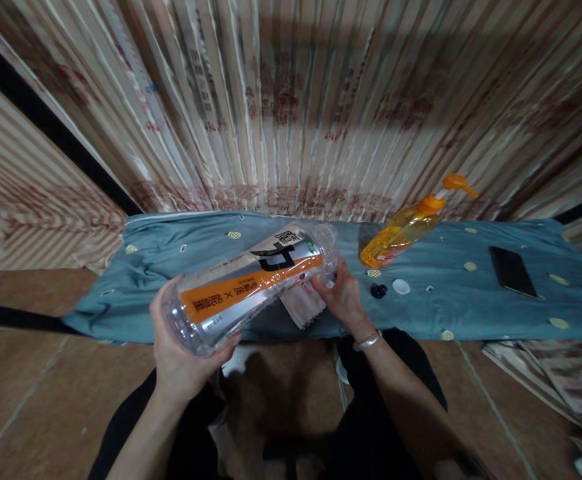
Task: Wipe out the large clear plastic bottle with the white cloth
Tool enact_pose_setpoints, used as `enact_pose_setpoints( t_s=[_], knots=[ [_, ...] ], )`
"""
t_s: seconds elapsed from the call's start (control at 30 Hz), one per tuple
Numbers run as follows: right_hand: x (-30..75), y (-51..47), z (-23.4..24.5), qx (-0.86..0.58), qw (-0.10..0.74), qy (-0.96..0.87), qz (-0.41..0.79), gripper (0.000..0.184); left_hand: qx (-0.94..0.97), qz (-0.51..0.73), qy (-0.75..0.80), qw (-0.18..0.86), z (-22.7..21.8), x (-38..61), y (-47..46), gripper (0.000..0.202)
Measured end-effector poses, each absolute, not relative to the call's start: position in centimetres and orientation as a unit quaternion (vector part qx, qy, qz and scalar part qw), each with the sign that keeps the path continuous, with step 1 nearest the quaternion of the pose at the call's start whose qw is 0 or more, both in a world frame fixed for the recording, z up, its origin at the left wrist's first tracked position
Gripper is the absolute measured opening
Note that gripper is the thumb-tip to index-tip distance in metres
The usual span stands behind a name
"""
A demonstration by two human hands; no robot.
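Observation:
A large clear plastic bottle [251, 280] with an orange, white and silver label is held tilted above the cloth, its neck toward the upper right. My left hand [183, 353] wraps around its base at the lower left. Around the shoulder near the neck, my right hand [339, 293] grips the same bottle, a bracelet on that wrist. Under the bottle, partly covered by it, lies a pale packet [305, 307] with a jagged edge. Just right of my right hand are a small black cap-like piece [378, 291] and a white round disc [401, 287].
An orange pump bottle [403, 230] with some orange liquid stands behind the small pieces. A black phone [512, 270] lies at the right on the blue-green cloth [451, 307]. Patterned curtains [291, 120] hang close behind the table. Brown floor tiles [21, 393] show in front.

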State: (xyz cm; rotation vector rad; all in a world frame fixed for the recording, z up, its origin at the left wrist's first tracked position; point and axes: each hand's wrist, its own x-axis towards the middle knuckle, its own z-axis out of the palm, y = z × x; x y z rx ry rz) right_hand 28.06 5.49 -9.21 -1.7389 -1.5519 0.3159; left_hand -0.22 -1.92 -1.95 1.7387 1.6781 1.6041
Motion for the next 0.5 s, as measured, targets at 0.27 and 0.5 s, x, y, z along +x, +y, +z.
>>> enact_pose_setpoints(
  t_s=[0.27, 0.5],
  knots=[
    [28.1, 5.5, -9.2, -0.685, 0.381, -0.608, 0.129, 0.061, 0.634, 0.515, 0.565, 0.118, -2.8, -1.4, -1.9, 0.095],
    [28.2, 5.6, -9.8, -0.681, 0.384, -0.614, 0.106, 0.063, 0.645, 0.515, 0.554, 0.108, -3.4, -1.4, -1.9, 0.096]
  ],
)
